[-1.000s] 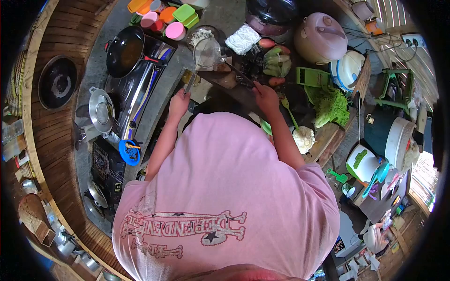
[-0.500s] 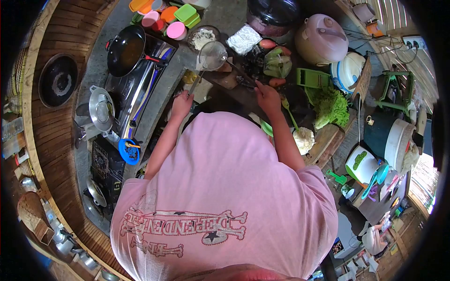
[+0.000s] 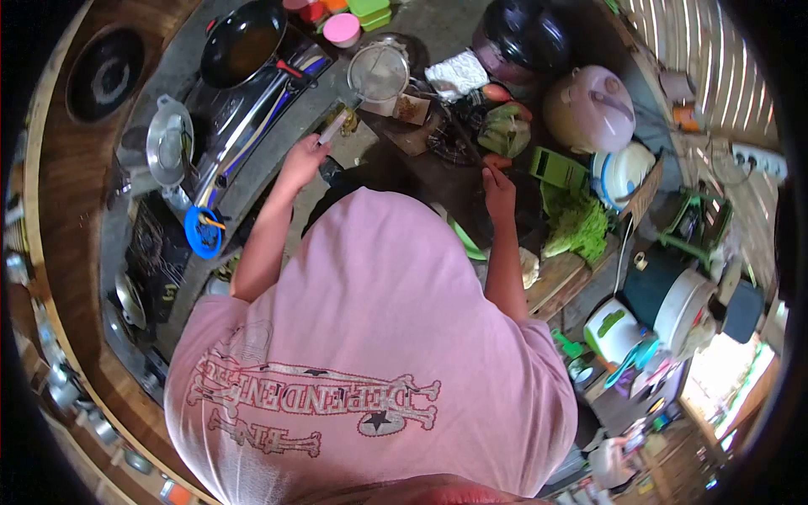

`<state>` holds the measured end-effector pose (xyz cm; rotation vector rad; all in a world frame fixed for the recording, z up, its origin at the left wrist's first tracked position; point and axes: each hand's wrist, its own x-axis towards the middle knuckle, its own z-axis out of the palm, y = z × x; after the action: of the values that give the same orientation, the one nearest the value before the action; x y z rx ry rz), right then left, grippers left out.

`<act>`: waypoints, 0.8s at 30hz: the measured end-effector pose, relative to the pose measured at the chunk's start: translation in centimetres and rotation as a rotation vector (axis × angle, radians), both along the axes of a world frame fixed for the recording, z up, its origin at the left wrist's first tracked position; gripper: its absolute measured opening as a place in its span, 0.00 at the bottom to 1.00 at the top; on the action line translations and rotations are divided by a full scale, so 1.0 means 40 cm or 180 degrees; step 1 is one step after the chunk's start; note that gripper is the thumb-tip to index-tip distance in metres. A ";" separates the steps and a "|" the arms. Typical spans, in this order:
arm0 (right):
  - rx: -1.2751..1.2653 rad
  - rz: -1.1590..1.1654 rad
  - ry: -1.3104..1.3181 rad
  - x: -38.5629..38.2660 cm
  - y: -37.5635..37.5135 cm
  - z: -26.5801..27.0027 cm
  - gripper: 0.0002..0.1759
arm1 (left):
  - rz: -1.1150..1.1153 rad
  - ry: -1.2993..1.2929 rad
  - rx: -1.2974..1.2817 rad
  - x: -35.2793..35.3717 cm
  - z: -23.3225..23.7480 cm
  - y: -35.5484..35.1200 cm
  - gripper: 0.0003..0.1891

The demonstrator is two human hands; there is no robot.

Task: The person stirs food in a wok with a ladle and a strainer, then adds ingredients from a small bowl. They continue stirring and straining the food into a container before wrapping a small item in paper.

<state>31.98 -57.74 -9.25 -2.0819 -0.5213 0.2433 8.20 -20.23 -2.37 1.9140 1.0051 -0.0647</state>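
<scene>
My right hand (image 3: 500,189) is closed around the long dark handle of a wire strainer (image 3: 378,72). The round mesh is held out ahead, overlapping a bowl in this view. My left hand (image 3: 305,160) pinches a narrow pale utensil (image 3: 334,126), which points up toward the strainer and is apart from it; I cannot tell its exact kind. Between the hands, a small sheet with brown crumbs (image 3: 408,109) lies on the dark work surface. A foil-like silver packet (image 3: 457,75) and a bag of green vegetables (image 3: 505,128) lie beyond the strainer's handle.
On the left, a wok (image 3: 244,46) sits on the gas stove, with a metal pot (image 3: 169,141) and a blue bowl (image 3: 204,231) nearer. To the right are a pink rice cooker (image 3: 589,109), a green grater (image 3: 560,171) and leafy lettuce (image 3: 579,231).
The hands have moved apart. My left hand has drawn the pale utensil back from the strainer, down and left. The view has also shifted.
</scene>
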 end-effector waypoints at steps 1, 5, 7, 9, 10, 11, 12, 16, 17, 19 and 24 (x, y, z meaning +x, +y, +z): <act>0.0046 -0.0028 0.0645 0.008 -0.003 0.002 0.17 | 0.0117 -0.0024 -0.0020 -0.002 0.021 0.000 0.16; 0.0729 -0.0315 0.2478 0.013 0.023 0.058 0.17 | 0.0430 -0.0164 -0.0893 -0.023 0.137 0.016 0.11; 0.0862 -0.0171 0.2579 0.012 0.043 0.080 0.16 | 0.0595 -0.0642 -0.1517 -0.041 0.190 0.019 0.12; 0.1006 -0.0067 0.2702 0.012 0.072 0.098 0.16 | 0.0696 -0.0828 -0.1625 -0.071 0.185 0.042 0.11; 0.1062 -0.0105 0.2701 0.011 0.092 0.105 0.16 | 0.0750 -0.1095 -0.1703 -0.083 0.192 0.053 0.11; 0.1116 -0.0155 0.2704 0.012 0.109 0.112 0.17 | 0.0795 -0.1358 -0.1781 -0.096 0.201 0.061 0.10; 0.1075 -0.0075 0.2701 0.018 0.125 0.117 0.17 | 0.0949 -0.1504 -0.1752 -0.104 0.216 0.065 0.10; 0.1096 0.0212 0.2626 0.035 0.229 0.160 0.17 | 0.1394 -0.1941 -0.1542 -0.151 0.227 0.111 0.09; 0.1066 0.0237 0.2549 0.035 0.266 0.180 0.17 | 0.1509 -0.1946 -0.1379 -0.166 0.223 0.133 0.09; 0.1031 0.0362 0.2378 0.036 0.346 0.209 0.16 | 0.1659 -0.1998 -0.1180 -0.197 0.218 0.177 0.09; 0.0761 0.0992 0.1020 0.055 0.577 0.159 0.16 | 0.2066 -0.1991 -0.0986 -0.258 0.194 0.292 0.10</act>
<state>34.18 -34.68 -2.89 -1.6830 -0.6422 0.6520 -2.11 -8.57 5.40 1.1373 1.0454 0.6714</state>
